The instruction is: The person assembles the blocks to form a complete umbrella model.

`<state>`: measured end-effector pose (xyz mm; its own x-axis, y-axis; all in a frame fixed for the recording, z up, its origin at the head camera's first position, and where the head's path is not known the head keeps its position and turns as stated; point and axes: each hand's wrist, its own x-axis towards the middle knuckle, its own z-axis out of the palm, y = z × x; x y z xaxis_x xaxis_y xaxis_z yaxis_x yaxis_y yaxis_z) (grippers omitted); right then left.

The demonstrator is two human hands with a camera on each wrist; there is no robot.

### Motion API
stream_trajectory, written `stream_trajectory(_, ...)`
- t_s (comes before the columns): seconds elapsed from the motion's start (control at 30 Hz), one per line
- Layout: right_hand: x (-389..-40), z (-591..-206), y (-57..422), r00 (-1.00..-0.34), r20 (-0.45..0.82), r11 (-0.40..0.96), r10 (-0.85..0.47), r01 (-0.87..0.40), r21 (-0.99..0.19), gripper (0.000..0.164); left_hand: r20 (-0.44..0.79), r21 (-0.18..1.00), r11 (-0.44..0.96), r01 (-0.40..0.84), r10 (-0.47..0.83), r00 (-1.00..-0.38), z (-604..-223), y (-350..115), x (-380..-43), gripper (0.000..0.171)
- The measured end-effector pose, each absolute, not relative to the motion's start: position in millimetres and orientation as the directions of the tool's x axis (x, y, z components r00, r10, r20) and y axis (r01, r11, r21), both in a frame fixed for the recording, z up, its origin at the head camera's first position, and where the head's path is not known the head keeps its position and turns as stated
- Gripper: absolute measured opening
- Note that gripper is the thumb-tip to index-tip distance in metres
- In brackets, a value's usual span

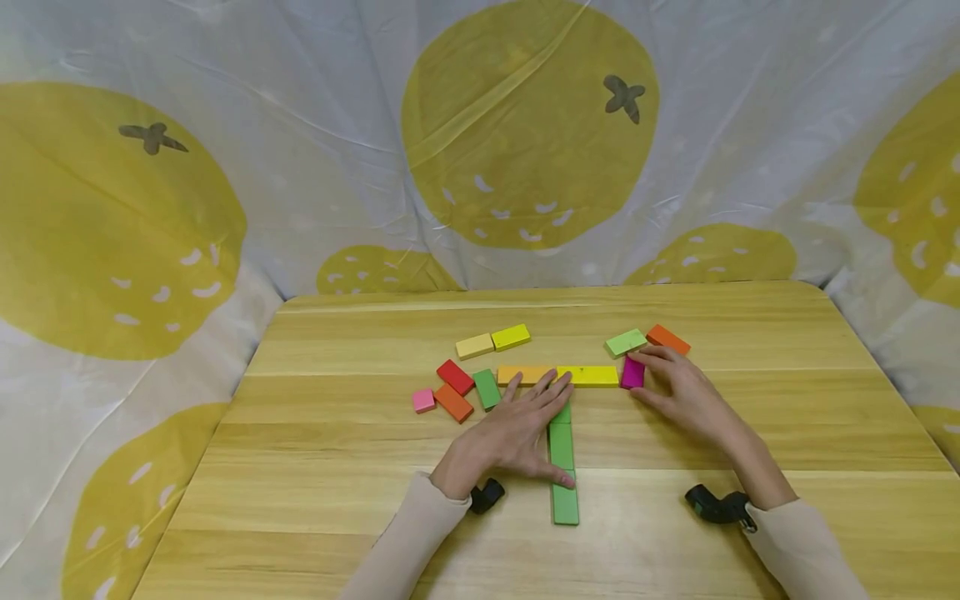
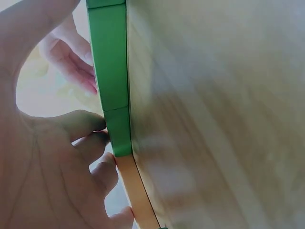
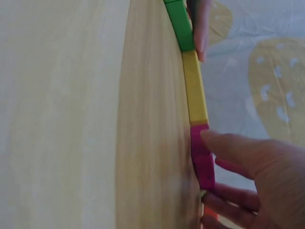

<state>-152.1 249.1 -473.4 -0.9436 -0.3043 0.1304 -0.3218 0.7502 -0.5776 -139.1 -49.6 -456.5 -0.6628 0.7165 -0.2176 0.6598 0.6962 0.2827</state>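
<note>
Blocks (image 1: 592,377) look smooth, the tabletop (image 1: 300,467) wood-grained, the backdrop (image 1: 480,150) wrinkled cloth.

Pale creased backdrop (image 1: 337,125), probably cloth; large yellow fruit prints (image 1: 532,125). Wood-grain table (image 1: 817,400), far corners rounded.

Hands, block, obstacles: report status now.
Left hand spread over green blocks. Right hand pinching magenta block beside yellow block. Light-green block close behind, possibly in the way.

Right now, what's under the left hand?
The left hand partly covers the green column, light-orange block and yellow block; their remainders show. Anything else beneath is hidden from above.
</note>
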Motion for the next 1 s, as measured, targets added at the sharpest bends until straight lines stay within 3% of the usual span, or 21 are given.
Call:
stream_trajectory(0.63, -159, -483, 253, -0.949, 0.179, 0.697, -0.261, -0.313, -0.644, 0.048, -0.195, 0.284, 0.671, 0.685, 0.740, -0.644, -456, -54, -129, 0.127)
stream_trajectory(1.0, -157, -480, 261, -0.949, 0.131, 0.674, -0.288, -0.298, -0.676, 0.043, -0.186, 0.296, 0.664, 0.687, 0.745, -0.640, -457, -53, -128, 0.127)
